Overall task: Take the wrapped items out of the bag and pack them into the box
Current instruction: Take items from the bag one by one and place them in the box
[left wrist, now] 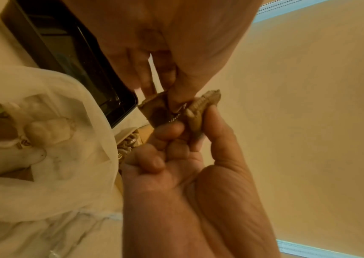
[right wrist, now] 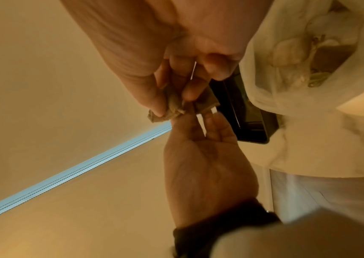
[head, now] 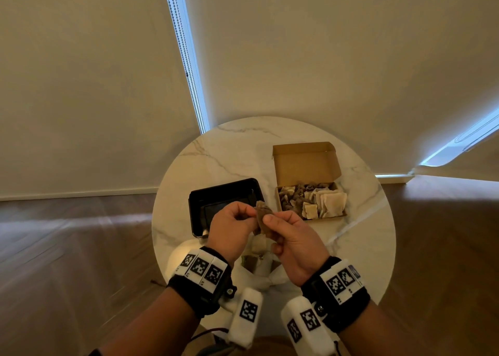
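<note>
A small brown wrapped item (head: 261, 213) is held up between both hands above the table. My left hand (head: 249, 214) pinches its left side, and my right hand (head: 270, 218) pinches its right side with thumb and curled fingers. The left wrist view shows the crinkled wrapper (left wrist: 200, 106) between the left hand (left wrist: 170, 97) and the right hand (left wrist: 189, 122). The white translucent bag (head: 259, 272) lies below the hands with more wrapped items inside. The open cardboard box (head: 305, 161) stands at the right, holding several wrapped items (head: 310, 199).
A black tray (head: 195, 212) sits on the round marble table (head: 229, 150), left of the box and just behind the hands. The bag (right wrist: 309, 52) lies near the table's front edge. Wooden floor surrounds the table, with walls behind.
</note>
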